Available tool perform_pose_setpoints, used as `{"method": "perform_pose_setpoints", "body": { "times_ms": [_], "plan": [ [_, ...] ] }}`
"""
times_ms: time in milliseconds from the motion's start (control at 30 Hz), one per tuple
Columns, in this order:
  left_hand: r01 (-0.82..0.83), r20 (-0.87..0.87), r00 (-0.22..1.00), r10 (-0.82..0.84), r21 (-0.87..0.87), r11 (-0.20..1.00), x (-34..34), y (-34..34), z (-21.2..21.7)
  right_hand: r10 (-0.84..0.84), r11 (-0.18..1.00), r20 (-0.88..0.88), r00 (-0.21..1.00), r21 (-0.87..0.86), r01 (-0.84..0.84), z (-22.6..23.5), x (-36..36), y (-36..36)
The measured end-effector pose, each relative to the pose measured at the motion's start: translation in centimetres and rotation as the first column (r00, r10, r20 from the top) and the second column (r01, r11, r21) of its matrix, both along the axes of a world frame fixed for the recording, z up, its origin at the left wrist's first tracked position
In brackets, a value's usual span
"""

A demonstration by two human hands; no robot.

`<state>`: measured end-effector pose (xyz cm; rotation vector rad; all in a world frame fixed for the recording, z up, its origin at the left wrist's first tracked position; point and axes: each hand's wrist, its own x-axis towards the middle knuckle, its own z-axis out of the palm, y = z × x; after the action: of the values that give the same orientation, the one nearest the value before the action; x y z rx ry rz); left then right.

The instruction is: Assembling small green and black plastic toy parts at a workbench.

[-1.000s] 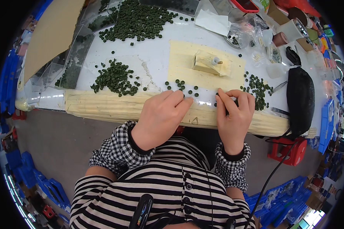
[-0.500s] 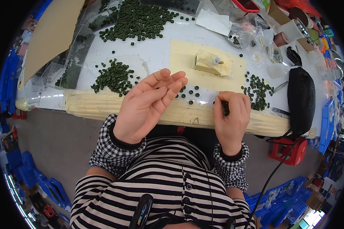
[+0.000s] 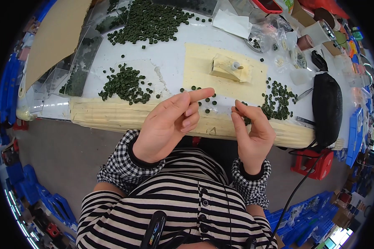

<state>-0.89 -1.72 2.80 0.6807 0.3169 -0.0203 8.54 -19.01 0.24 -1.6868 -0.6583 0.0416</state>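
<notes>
My left hand (image 3: 166, 122) is raised over the table's front edge. Its index finger points right, the thumb presses against the fingers, and the other fingers curl in; anything between them is hidden. To its right, my right hand (image 3: 255, 135) pinches a small dark round piece between thumb and index fingertips. Beyond the hands lie a few loose dark green round pieces (image 3: 214, 102). A small pile of the same pieces (image 3: 126, 85) sits left of my left hand, and another group (image 3: 278, 101) spreads right of my right hand.
A yellowish block with a small peg (image 3: 230, 68) stands on a yellow sheet (image 3: 195, 62). Farther back are a large heap of green pieces (image 3: 149, 25), clear trays (image 3: 85, 62) and a white cloth (image 3: 232, 25). A black pouch (image 3: 328, 110) lies at the right; yellow padding (image 3: 99, 112) lines the front edge.
My left hand has turned from palm-up with fingers extended to a curled grip with the index finger out, shifting slightly right. My right hand has opened its pinch sideways, showing its thumb.
</notes>
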Motion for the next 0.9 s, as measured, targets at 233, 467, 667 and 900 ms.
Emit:
{"method": "perform_pose_setpoints", "body": {
  "times_ms": [233,467,667,900],
  "plan": [
    [-0.005,0.068,0.998,-0.001,0.088,0.996,-0.2,-0.4,-0.5,0.155,0.970,-0.381,0.911,0.236,-0.067,0.6,-0.7,0.1],
    [0.006,0.133,0.991,-0.018,0.088,0.996,-0.2,-0.6,-0.4,0.231,0.933,-0.548,0.804,0.358,-0.024,0.7,-1.2,-0.2],
    [0.010,0.153,0.988,-0.005,-0.030,0.999,-0.5,-0.1,-2.4,0.255,0.931,-0.559,0.789,0.362,-0.045,0.6,-1.3,-0.3],
    [0.002,0.099,0.995,0.006,-0.085,0.996,-0.4,-0.5,-2.1,0.168,0.974,-0.402,0.900,0.209,-0.088,1.1,-1.6,0.1]
  ]
}}
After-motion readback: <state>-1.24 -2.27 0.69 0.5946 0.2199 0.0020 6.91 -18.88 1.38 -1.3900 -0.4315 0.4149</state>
